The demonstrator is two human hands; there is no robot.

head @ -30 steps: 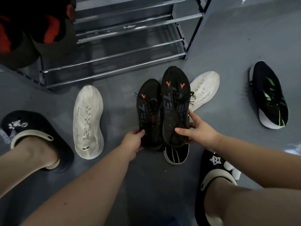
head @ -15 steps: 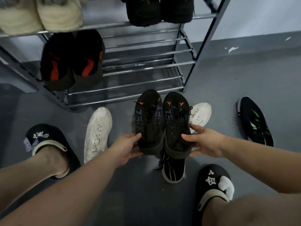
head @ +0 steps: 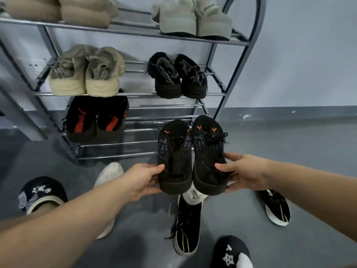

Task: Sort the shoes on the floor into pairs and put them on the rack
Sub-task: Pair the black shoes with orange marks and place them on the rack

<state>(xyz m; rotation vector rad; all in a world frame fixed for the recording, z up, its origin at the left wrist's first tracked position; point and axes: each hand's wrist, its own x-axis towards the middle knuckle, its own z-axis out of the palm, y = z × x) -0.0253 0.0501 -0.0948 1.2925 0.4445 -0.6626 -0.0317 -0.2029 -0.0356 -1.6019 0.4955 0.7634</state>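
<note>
I hold a pair of black knit shoes with orange arrow marks side by side in the air, toes toward the metal rack (head: 216,93). My left hand (head: 141,180) grips the heel of the left black shoe (head: 173,157). The heel of the right black shoe (head: 209,153) sits in the grip of my right hand (head: 245,172). On the floor below lie a white shoe (head: 109,175), partly behind my left arm, a second white shoe (head: 191,197) mostly hidden under the held pair, and two black shoes with green lines (head: 187,227) (head: 276,206).
The rack holds beige pairs on the top shelf, a beige pair (head: 85,74) and a black pair (head: 177,76) below, and a black-and-red pair (head: 96,118) on the third shelf. Bare bars lie right of that pair. My feet wear black slippers (head: 38,192) (head: 230,252).
Both hands have lifted the black pair off the floor and up toward the rack's lower shelves. My view has tilted up, showing more shelves.
</note>
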